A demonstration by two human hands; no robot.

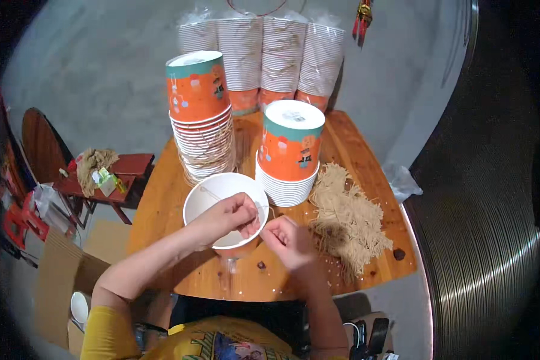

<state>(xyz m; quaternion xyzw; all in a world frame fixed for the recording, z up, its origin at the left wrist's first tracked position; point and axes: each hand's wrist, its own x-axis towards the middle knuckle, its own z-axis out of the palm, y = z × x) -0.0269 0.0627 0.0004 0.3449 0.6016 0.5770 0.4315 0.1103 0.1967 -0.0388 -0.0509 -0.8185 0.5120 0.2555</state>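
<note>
Head view | our left hand point(225, 217) pinches string point(210, 194) over tub point(199, 211) | our right hand point(289, 242) narrow, hold unclear | heap point(351, 222) beside right, likely for easy reach

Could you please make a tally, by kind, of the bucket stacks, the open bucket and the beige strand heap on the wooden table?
Plastic-wrapped bucket stacks: 4
Bucket stacks without wrap: 2
Open bucket: 1
Beige strand heap: 1
Total: 8
</note>
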